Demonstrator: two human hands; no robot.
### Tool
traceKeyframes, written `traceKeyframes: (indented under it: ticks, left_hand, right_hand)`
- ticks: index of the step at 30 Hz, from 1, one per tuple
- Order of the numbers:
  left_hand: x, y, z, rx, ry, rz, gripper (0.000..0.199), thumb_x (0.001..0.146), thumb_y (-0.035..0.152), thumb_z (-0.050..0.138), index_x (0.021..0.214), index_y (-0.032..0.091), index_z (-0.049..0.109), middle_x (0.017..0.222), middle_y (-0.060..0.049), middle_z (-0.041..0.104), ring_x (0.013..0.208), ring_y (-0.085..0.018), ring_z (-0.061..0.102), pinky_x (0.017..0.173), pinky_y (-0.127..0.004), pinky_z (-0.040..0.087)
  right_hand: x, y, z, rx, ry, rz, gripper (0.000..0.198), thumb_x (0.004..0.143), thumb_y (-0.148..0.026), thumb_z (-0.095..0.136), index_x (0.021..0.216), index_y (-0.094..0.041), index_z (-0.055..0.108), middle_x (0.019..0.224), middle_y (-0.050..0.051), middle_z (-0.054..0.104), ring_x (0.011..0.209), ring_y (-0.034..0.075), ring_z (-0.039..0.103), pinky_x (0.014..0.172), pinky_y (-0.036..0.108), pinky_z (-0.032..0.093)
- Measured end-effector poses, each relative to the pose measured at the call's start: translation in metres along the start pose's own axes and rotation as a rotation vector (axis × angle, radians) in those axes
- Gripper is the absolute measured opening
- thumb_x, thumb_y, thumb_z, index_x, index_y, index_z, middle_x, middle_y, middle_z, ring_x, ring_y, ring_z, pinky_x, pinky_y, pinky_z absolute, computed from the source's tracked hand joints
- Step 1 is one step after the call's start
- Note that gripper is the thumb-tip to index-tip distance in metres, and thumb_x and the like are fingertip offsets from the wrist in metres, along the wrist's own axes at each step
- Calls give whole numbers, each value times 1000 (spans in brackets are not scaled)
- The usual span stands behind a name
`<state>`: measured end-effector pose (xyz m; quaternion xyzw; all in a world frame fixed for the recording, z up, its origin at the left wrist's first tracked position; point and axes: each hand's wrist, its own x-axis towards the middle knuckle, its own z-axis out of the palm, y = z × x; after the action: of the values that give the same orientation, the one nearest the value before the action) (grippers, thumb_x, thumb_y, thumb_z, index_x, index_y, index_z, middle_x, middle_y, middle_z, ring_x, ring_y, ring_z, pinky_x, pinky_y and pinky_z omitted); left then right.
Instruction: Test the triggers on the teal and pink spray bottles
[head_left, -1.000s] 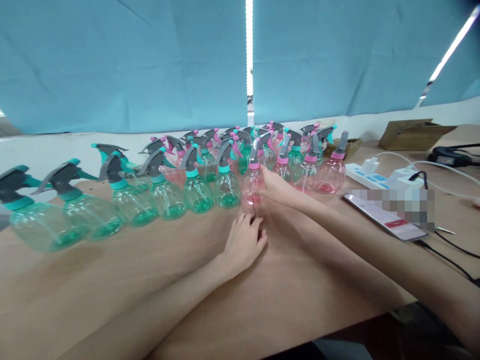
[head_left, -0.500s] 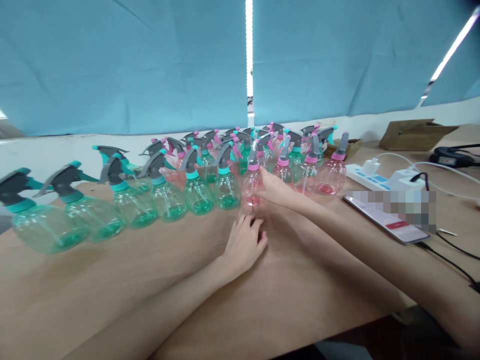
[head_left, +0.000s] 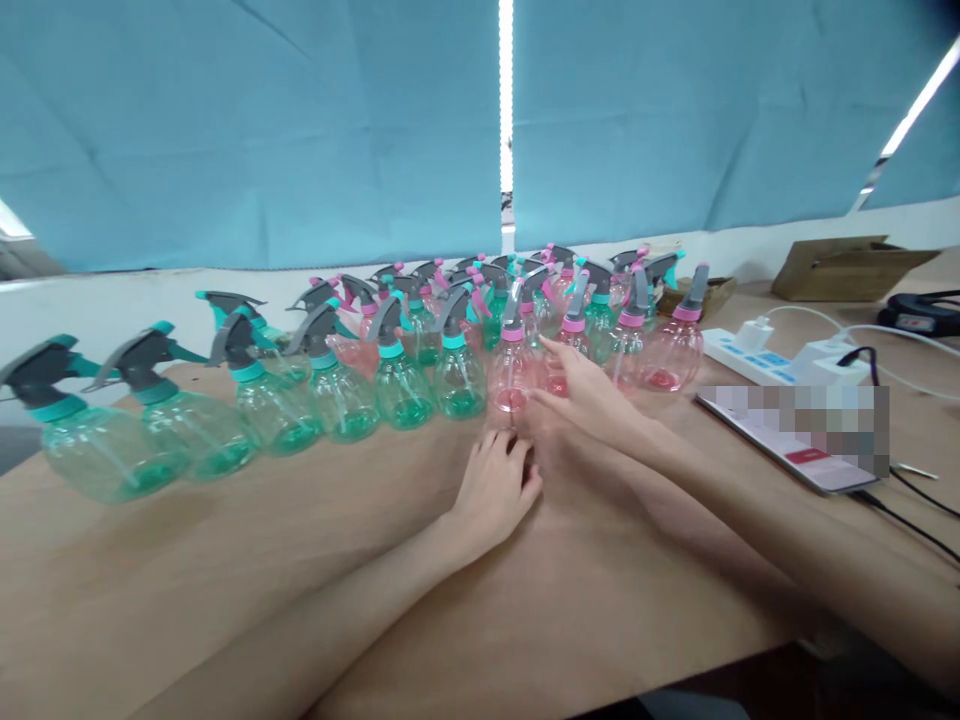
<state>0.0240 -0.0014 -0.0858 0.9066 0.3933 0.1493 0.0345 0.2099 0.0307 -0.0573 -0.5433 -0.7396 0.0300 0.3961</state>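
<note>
A pink spray bottle (head_left: 512,375) with a grey trigger head stands upright at the right end of the front row. My right hand (head_left: 581,390) is just to the right of it, fingers apart, holding nothing; whether the thumb tip touches the bottle I cannot tell. Behind these fingers is another pink spray bottle (head_left: 574,335), partly hidden. On the table in front of the first pink bottle rests my left hand (head_left: 495,485), loosely bent with its thumb apart and nothing in it. Left of the pink bottle is a green spray bottle (head_left: 460,378).
More green spray bottles (head_left: 199,435) continue the front row leftward, with several mixed pink and green ones behind. On the right lie a phone (head_left: 795,445) with a cable and a white power strip (head_left: 739,355) with plugs. A cardboard box (head_left: 847,270) sits farther back.
My right hand has let go of the pink spray bottle and drawn off to the right, its fingers spreading. My left hand stays in place; the view has shifted slightly.
</note>
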Motion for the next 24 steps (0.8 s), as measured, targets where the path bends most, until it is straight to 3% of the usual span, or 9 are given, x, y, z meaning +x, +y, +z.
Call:
traceKeyframes:
  ticks: [3, 5, 8, 13, 18, 24]
  left_hand:
    - [0, -1, 1, -4, 4, -4, 31, 91, 24, 46, 117, 13, 58, 123, -14, 59, 115, -28, 50, 96, -44, 42]
    - [0, -1, 1, -7, 4, -6, 31, 90, 24, 46, 116, 13, 59, 123, -14, 58, 117, -28, 49, 97, -44, 41]
    - [0, -1, 0, -11, 1, -5, 30, 90, 23, 47, 115, 13, 59, 125, -14, 58, 118, -29, 49, 97, -45, 41]
    - [0, 1, -3, -12, -1, -14, 29, 90, 22, 46, 115, 15, 58, 125, -13, 58, 119, -28, 48, 96, -45, 42]
    - [1, 1, -4, -1, -4, -15, 27, 90, 22, 46, 114, 15, 58, 126, -13, 57, 119, -28, 48, 96, -45, 42]
    - [2, 0, -3, -8, -7, -31, 29, 91, 23, 46, 116, 14, 57, 126, -14, 56, 120, -28, 48, 98, -45, 42]
  right_hand:
    - [-13, 8, -20, -29, 55, 36, 45, 83, -33, 60, 125, -19, 53, 123, 12, 61, 95, 26, 66, 87, 44, 50]
    - [-18, 15, -33, -67, 102, 86, 34, 84, -35, 59, 114, -19, 59, 110, 9, 67, 79, 23, 67, 78, 41, 52]
    - [-18, 24, -48, -112, 167, 184, 35, 83, -39, 60, 111, -19, 61, 107, 9, 69, 72, 23, 66, 72, 41, 52]
    - [-5, 29, -48, -148, 153, 298, 62, 79, -45, 64, 131, -14, 49, 123, 17, 63, 94, 32, 67, 83, 46, 49]
    - [14, 31, -34, -161, 136, 356, 79, 76, -55, 63, 139, -12, 40, 134, 21, 54, 119, 39, 54, 92, 53, 44]
    - [31, 38, -28, -148, 84, 439, 89, 75, -65, 58, 139, -8, 37, 131, 25, 55, 118, 43, 53, 91, 55, 44]
